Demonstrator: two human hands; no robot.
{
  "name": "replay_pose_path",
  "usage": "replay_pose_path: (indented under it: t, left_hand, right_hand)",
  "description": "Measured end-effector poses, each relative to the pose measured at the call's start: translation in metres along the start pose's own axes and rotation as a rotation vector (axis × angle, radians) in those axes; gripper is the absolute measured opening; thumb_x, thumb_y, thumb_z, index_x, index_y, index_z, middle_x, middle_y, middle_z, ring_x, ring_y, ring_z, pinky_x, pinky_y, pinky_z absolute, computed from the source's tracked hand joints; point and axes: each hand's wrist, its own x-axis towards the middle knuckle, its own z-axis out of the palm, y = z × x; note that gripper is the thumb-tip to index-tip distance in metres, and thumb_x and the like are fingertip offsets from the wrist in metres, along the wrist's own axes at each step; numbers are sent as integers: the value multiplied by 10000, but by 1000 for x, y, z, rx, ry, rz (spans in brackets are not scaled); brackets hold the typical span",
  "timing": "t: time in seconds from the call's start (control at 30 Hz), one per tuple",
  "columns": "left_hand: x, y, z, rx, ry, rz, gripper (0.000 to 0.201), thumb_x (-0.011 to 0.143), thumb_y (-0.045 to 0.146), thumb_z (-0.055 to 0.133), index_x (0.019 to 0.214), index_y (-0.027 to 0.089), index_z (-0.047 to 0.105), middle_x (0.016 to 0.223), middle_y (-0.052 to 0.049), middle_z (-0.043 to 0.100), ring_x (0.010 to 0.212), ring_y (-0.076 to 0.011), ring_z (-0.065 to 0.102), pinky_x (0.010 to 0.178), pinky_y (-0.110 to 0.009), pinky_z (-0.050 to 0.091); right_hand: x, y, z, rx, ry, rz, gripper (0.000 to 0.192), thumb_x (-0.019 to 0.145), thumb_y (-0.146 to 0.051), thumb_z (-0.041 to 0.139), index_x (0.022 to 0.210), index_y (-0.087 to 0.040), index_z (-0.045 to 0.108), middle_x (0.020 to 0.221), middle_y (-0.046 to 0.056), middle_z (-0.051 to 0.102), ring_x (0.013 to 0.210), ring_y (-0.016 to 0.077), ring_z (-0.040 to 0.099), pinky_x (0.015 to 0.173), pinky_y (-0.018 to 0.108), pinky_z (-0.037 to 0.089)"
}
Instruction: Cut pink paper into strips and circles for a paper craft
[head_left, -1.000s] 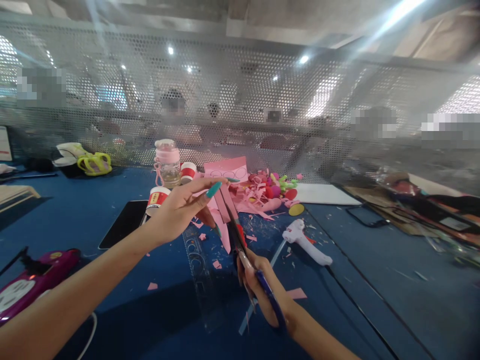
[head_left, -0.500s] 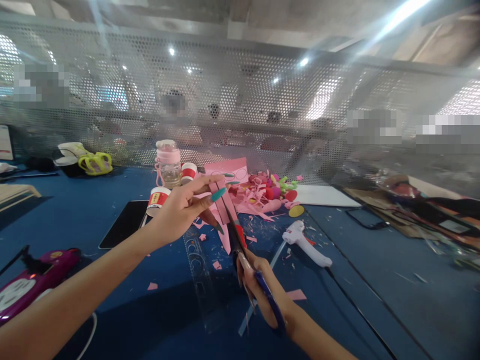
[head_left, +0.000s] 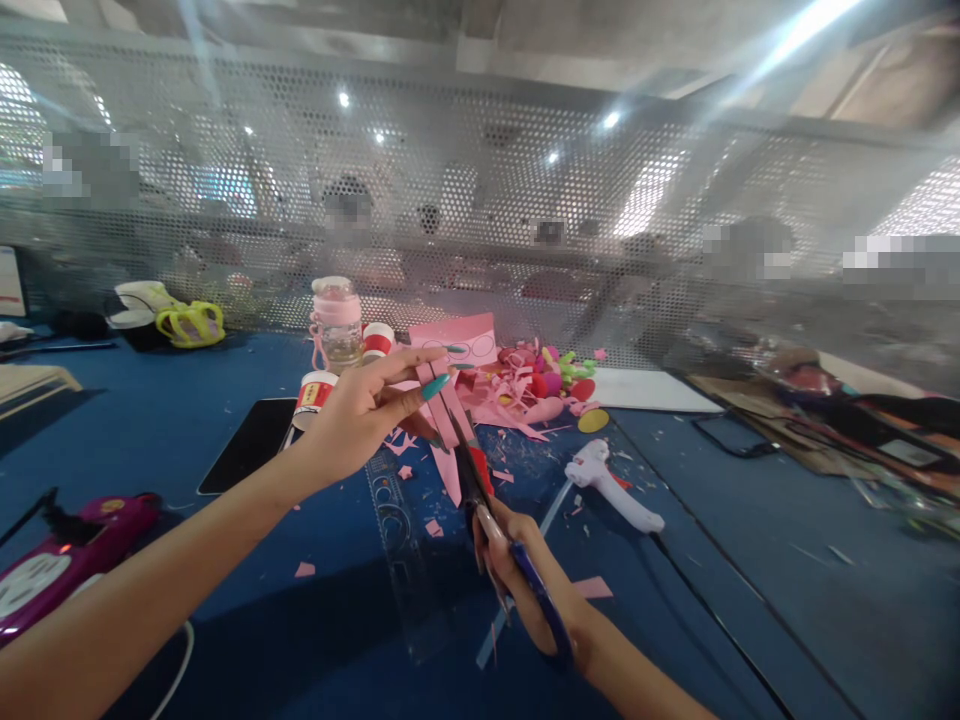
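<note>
pointing away and leftward along their length, scissors at pink paper

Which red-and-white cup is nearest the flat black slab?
The front cup, beside the black slab; the back cup is at the bottle's right.

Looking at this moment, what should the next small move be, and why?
Probably a short, careful snip with the scissors: the right hand grips them, their tips overlap the pink paper, and the left hand pinches its upper end. How far the blades are open is hard to tell.
</note>
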Motion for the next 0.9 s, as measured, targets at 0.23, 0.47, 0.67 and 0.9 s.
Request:
replay_pose_path:
  t: [0.23,0.47,0.67,0.9]
  left_hand:
    - [1,-2,0,71,100,12,384,797,284,593,1166,178,573,978,-74,694,834,-193,667,675,-273,577]
    - [2,1,0,32,107,-45,374,785,299,607,1127,149,590,848,-64,723,759,-178,679,710,-292,572]
    - [4,-3,-4,-124,80,-67,343,743,281,658,1057,161,593,885,-56,702,780,-169,670,709,-280,574]
    - [12,-14,-4,-329,140,-83,251,679,263,716,868,174,576,820,-29,669,792,-157,647,677,-245,554]
  right_hand:
    - [1,2,-2,127,-41,63,505,804,-684,296,743,-195,405,593,-50,365,455,73,312,402,213,289]
    - [-5,17,0,310,-122,121,450,845,-629,299,904,-205,440,647,-48,392,475,69,334,452,209,314]
    - [-7,21,0,365,-120,117,456,834,-625,346,1032,-223,430,697,-28,442,508,77,369,470,213,330]
    - [-6,24,-1,412,-201,68,451,833,-633,337,862,-206,480,646,-37,424,486,62,335,455,196,307]
